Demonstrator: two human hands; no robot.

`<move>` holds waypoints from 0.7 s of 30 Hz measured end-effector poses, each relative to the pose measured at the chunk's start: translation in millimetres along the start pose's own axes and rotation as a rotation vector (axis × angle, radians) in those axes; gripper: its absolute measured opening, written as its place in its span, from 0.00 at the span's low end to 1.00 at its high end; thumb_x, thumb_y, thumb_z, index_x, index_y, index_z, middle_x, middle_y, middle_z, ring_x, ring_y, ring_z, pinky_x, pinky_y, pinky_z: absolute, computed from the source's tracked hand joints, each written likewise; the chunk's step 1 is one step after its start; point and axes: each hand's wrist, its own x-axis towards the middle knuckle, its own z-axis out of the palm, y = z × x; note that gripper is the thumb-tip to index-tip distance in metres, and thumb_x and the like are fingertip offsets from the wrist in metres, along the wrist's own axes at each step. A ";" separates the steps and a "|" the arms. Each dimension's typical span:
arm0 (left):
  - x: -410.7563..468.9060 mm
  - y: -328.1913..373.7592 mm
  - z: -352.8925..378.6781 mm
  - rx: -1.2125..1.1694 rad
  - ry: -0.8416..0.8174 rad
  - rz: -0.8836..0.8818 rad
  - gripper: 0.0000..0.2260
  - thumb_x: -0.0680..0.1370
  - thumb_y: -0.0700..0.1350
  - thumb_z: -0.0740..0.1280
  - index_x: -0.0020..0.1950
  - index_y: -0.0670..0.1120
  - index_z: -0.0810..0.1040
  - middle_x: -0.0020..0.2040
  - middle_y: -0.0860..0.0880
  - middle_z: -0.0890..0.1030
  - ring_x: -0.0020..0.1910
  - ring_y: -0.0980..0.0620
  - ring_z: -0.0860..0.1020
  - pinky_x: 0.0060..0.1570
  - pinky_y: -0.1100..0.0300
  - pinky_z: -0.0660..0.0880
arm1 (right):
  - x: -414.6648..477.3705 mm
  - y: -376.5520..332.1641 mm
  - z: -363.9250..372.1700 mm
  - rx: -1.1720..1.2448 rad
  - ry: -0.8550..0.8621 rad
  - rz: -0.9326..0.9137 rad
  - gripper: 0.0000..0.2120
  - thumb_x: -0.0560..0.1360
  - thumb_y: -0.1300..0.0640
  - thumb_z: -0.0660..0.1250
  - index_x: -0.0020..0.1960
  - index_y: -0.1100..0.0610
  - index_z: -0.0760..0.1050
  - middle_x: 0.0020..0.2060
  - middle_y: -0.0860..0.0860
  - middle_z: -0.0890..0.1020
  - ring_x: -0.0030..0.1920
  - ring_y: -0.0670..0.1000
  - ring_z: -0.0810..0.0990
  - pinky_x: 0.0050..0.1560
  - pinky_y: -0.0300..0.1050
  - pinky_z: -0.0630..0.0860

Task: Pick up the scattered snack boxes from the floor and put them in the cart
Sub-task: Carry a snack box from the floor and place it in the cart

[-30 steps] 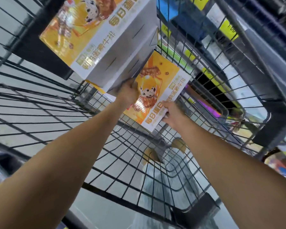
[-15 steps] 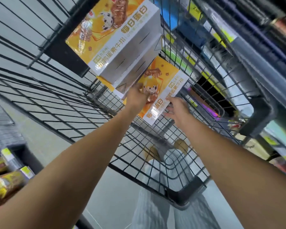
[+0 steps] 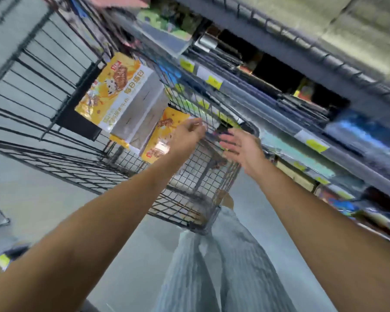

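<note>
A yellow-and-white cardboard snack box [image 3: 113, 93] lies inside the black wire cart [image 3: 54, 149], with a second yellow box [image 3: 161, 140] just beneath. The left hand [image 3: 186, 137] overlaps the second box, and blur hides its grip. The right hand [image 3: 243, 149] is over the cart's near end, grip released.

left hand [image 3: 186, 137]: outstretched, fingers loosely bent | right hand [image 3: 243, 152]: outstretched, fingers spread
</note>
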 end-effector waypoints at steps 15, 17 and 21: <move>-162.9 46.7 217.2 0.436 -0.660 0.228 0.14 0.79 0.42 0.65 0.63 0.41 0.75 0.46 0.47 0.79 0.36 0.57 0.77 0.29 0.72 0.71 | -197.6 49.8 -225.5 0.372 0.472 -0.163 0.04 0.77 0.52 0.64 0.49 0.51 0.75 0.42 0.49 0.83 0.41 0.49 0.80 0.44 0.44 0.73; -188.6 41.7 248.8 0.482 -0.718 0.255 0.12 0.78 0.42 0.66 0.61 0.41 0.76 0.44 0.47 0.79 0.37 0.54 0.77 0.29 0.73 0.69 | -223.6 65.5 -253.2 0.429 0.538 -0.174 0.05 0.78 0.52 0.63 0.46 0.51 0.75 0.41 0.49 0.83 0.40 0.49 0.80 0.42 0.43 0.72; -272.6 16.5 329.5 0.561 -0.899 0.265 0.11 0.79 0.39 0.64 0.61 0.39 0.75 0.44 0.46 0.78 0.33 0.59 0.76 0.26 0.76 0.67 | -297.7 113.3 -324.9 0.549 0.700 -0.189 0.06 0.79 0.53 0.61 0.43 0.51 0.73 0.35 0.45 0.84 0.40 0.47 0.80 0.43 0.42 0.70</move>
